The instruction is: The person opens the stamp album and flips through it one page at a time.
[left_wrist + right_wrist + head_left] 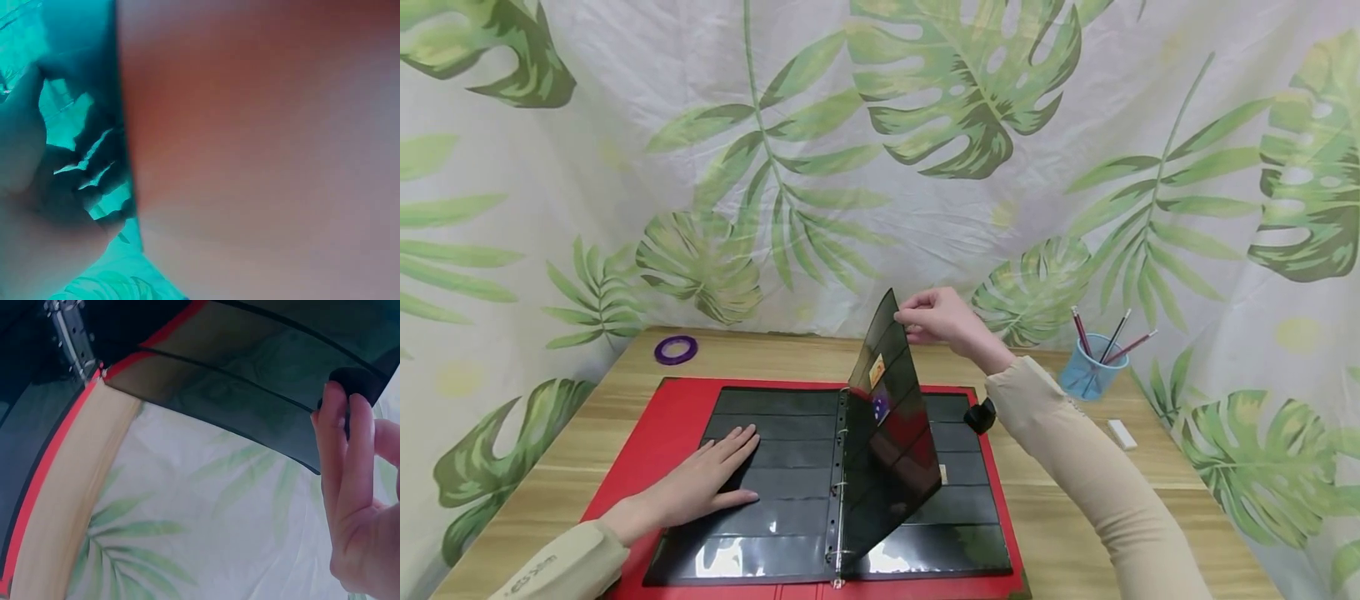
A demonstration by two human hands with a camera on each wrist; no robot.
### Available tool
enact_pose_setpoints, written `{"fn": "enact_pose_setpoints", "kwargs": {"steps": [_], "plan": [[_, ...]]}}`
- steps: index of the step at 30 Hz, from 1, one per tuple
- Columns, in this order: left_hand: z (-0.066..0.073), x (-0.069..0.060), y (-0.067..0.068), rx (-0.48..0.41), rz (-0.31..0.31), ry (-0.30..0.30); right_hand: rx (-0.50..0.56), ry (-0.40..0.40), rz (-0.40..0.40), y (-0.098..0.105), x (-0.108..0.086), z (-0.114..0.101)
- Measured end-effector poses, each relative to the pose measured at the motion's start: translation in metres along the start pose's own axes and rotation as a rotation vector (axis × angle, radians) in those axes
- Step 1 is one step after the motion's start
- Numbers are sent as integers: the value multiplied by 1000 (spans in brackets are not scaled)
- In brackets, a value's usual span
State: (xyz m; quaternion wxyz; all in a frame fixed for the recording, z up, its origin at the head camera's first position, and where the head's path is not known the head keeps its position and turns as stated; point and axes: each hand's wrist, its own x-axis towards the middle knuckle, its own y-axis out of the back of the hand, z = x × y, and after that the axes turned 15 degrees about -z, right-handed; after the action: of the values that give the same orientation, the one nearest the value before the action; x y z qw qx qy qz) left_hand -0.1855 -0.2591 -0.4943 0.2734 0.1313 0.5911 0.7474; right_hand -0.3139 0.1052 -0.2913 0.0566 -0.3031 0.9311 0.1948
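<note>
Wooden table (1052,517) | black page (895,442) leaning right | long axis along rings (842,431)

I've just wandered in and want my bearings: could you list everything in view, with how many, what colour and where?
Binder: one, red, open on the table
Metal spine: one, silver, binder's middle
Raised page: one, black, upright near the spine
Flat pages: two visible, black, either side
Small cards: three visible, orange, purple, pale, on pages
Ring: one, purple, far left
Cup: one, blue, far right
Pencils: three, red and dark, in cup
Block: one, white, near cup
Unclear object: one, black, beside right sleeve
Table: one, wooden brown, underneath
Cloth: one, white-green, behind
Sleeves: two, beige, both arms
Left hand: one, on left page
Right hand: one, pinching raised page
</note>
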Motion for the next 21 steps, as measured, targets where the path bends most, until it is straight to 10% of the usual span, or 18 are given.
{"fn": "enact_pose_setpoints", "kwargs": {"steps": [8, 14, 21], "plan": [[25, 13, 38, -208, -92, 44, 73, 17, -13, -16, 9, -3], [81, 34, 91, -387, 37, 66, 86, 43, -14, -22, 15, -4], [134, 54, 139, -601, -6, 81, 105, 69, -15, -32, 21, -7]]}}
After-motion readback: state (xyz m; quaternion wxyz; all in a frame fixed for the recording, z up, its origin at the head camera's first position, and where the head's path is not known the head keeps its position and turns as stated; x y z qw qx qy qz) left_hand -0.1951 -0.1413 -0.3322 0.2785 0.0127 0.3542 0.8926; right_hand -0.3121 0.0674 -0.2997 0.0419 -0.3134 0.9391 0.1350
